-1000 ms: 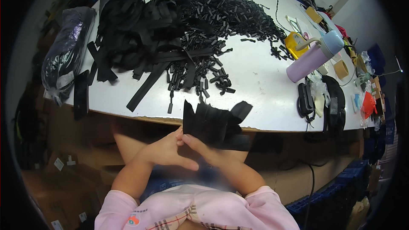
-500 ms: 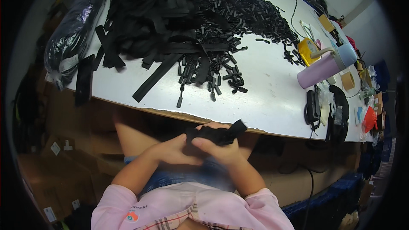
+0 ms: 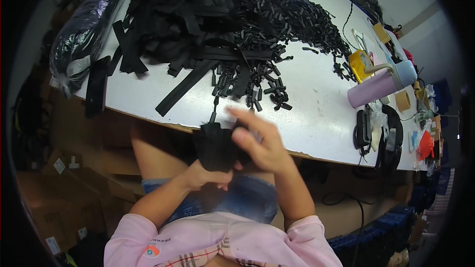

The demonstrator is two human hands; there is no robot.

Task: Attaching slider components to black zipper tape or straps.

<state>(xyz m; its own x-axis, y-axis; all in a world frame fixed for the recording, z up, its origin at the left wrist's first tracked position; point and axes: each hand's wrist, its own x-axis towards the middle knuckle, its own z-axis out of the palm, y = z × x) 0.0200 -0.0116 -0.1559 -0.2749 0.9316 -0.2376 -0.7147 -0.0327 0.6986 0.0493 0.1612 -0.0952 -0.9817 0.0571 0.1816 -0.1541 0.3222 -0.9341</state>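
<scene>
In front of my lap, my left hand [image 3: 210,175] is closed around the lower end of a bundle of black fabric strips [image 3: 213,147]. The bundle stands up before the table edge, its frayed end on top. To its right, my right hand [image 3: 264,141] is raised with thumb and fingers apart, motion-blurred, and I see nothing held in it. Its fingertips reach over the table's front edge, close to small black pieces that look like zipper pulls [image 3: 255,99]. More black strips [image 3: 185,89] lie across the table in a tangled heap.
A large mound of small black pulls [image 3: 292,15] covers the back of the white table [image 3: 316,118]. On the left lies a plastic-wrapped dark roll [image 3: 86,32]. At right are a lilac bottle [image 3: 373,88], a yellow box [image 3: 359,64], a tape roll [image 3: 403,101] and black pouches [image 3: 363,128].
My right hand has let go of the black bundle and moved up toward the table edge. The left hand keeps the bundle, now turned upright.
</scene>
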